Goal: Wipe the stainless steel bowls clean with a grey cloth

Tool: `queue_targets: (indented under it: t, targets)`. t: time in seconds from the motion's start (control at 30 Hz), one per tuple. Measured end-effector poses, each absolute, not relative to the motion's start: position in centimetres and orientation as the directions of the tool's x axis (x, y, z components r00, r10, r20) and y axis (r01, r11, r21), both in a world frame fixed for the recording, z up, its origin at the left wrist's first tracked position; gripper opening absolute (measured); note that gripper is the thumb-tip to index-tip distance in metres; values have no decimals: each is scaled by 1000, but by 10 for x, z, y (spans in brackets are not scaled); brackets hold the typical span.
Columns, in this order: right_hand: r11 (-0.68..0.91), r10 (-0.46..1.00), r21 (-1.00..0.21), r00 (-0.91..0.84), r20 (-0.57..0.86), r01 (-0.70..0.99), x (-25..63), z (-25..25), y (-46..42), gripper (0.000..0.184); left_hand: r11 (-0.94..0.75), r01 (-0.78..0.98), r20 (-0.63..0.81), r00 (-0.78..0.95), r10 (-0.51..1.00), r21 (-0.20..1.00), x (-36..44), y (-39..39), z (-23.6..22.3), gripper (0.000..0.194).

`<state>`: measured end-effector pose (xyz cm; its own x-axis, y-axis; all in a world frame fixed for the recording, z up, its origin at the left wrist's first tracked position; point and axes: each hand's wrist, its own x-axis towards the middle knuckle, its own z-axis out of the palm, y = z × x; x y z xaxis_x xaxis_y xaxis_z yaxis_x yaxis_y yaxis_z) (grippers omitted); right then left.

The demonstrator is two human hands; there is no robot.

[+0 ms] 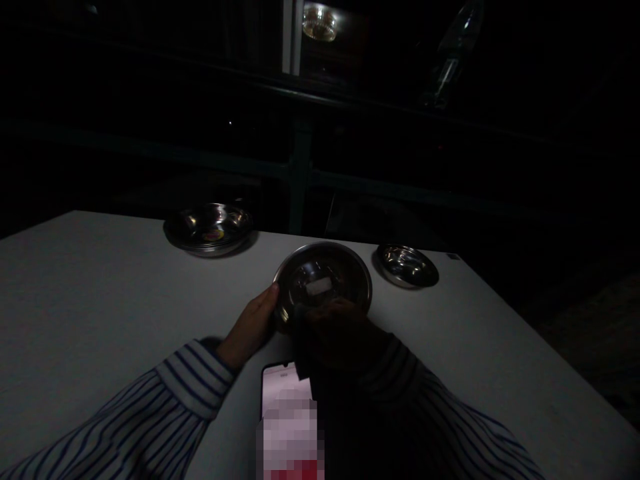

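while i'm watching from a distance, the left hand (251, 325) is holding the middle bowl (324, 256) by its left rim, the grip closing on the edge with the thumb showing on top. the bowl is sitting over the counter (200, 297), between a stack of bowls (207, 251) on the left and a small bowl (409, 267) on the right. the right hand (345, 332) is reaching over the bowl's near side, and its grip seems to be curling around a dark cloth (301, 347), though i'm not making out how tightly.

i'm worrying about that one-sided hold: if the right hand is pressing hard on the smooth metal, the rim could be twisting out from under the thumb and dropping toward the phone (287, 380) just below. a wide swing could also be knocking the stack of bowls, which is resting near the far edge.

shadow is swallowing most of the right hand, its fingers and the cloth's lower end. the left fingers are hiding behind the bowl, so i'm not telling whether its base is touching the counter. pixelation is masking much of the phone, and the frame is cutting off its bottom.
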<state>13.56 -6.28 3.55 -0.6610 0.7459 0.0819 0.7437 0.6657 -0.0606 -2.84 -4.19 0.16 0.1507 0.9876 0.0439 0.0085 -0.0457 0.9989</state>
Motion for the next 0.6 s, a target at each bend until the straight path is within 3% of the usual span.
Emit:
queue_targets:
  t: [0.33,0.5,0.6]
  targets:
    - [603,798,51,-602,-31,796,153,45,-64,21,-31,-75,44,168,985,997,-28,-43,-1,54]
    - [701,711,-73,-703,-3,710,148,37,-58,24,-13,-67,24,167,986,998,-29,-43,1,51]
    - [770,636,-168,-762,119,616,141,24,-53,28,-9,-64,19,165,986,998,-30,-43,2,49]
